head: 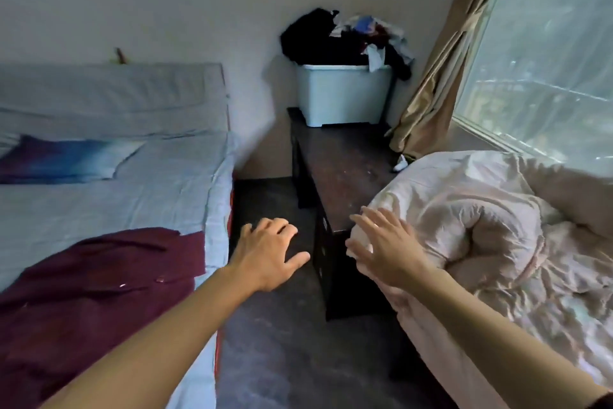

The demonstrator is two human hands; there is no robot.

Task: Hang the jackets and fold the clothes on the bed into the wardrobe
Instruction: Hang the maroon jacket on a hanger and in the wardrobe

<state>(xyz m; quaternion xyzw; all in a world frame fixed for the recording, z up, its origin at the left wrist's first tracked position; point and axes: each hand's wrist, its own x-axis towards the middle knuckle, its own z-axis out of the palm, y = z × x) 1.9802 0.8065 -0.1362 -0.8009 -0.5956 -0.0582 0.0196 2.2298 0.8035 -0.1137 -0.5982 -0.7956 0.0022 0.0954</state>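
Observation:
A maroon jacket (96, 289) with small buttons lies spread on the near corner of the bed (132, 196), which has a pale blue sheet. A folded blue and purple garment (66, 160) rests farther up the same bed. My left hand (268, 253) hovers over the dark floor just right of the bed's edge, fingers loosely spread and holding nothing. My right hand (381, 246) is raised with straight fingers in front of a rolled pale pink duvet (481, 236), and I cannot tell whether it touches it. No wardrobe is in view.
A dark wooden chest (341, 170) stands between the two beds. On its far end sits a light blue tub (343, 93) heaped with dark and mixed clothes (338, 37). A tan curtain (441, 70) hangs beside the window (547, 60) at right. Dark carpet (282, 342) runs between the beds.

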